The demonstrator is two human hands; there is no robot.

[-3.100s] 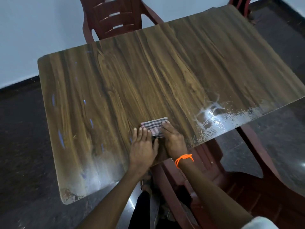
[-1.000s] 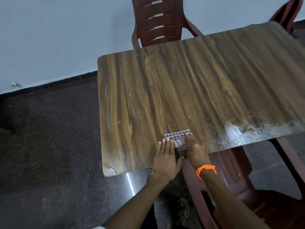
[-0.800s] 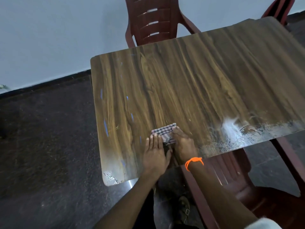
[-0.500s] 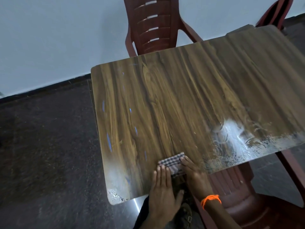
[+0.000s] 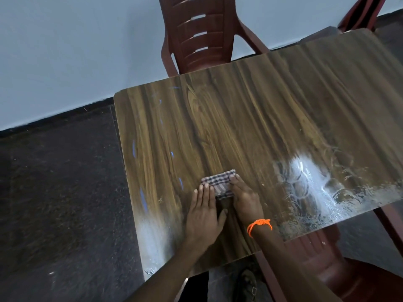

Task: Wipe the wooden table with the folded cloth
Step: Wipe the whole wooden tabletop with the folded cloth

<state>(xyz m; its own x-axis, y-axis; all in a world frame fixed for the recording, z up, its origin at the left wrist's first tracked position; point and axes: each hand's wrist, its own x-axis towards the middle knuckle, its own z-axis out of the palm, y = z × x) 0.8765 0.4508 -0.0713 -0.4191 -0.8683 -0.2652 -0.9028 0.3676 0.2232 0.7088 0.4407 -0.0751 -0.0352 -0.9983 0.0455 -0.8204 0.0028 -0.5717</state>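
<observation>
A folded checked cloth [image 5: 218, 184] lies flat on the wooden table [image 5: 239, 118], toward its near left part. My left hand [image 5: 202, 212] presses flat on the cloth's left side with the fingers together. My right hand [image 5: 245, 201], with an orange band at the wrist, presses on the cloth's right side. The near part of the cloth is hidden under both hands. A shiny wet smear [image 5: 309, 184] covers the table's near right edge, apart from the cloth.
A maroon plastic chair [image 5: 200, 33] stands at the table's far side against the pale wall. Another chair [image 5: 327, 264] sits below the near right edge. A third chair's back [image 5: 362, 14] shows at the top right. Small blue marks [image 5: 141, 197] dot the table's left part.
Both hands have pushed the cloth away from the table's near edge, farther onto the top. Their hold on the cloth is unchanged.
</observation>
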